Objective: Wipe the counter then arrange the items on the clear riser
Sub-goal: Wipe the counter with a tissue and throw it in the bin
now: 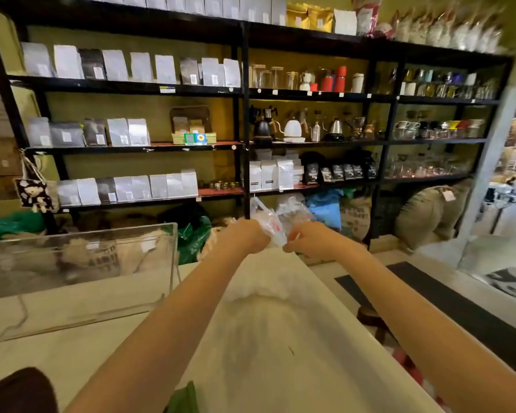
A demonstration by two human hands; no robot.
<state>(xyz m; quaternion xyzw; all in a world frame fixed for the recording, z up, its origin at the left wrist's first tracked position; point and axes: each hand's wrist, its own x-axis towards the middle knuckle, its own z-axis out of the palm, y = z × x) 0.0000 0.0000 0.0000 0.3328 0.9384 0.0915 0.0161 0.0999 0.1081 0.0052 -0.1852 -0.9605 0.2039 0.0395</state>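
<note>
Both arms stretch forward over the pale counter (274,338). My left hand (245,236) and my right hand (307,241) are closed side by side on clear plastic packets (276,222) with a red mark, held up past the counter's far edge. The packets are blurred and their contents cannot be made out. The clear riser (81,257), a transparent acrylic stand, rests on the counter to the left of my left arm, with nothing visible on top of it.
Black shelving (245,93) full of coffee bags, kettles and glassware fills the wall ahead. Burlap sacks (423,216) and green and blue bags lie on the floor beneath. A dark mat (459,311) runs along the floor at right. A thin cable (18,320) trails across the counter at left.
</note>
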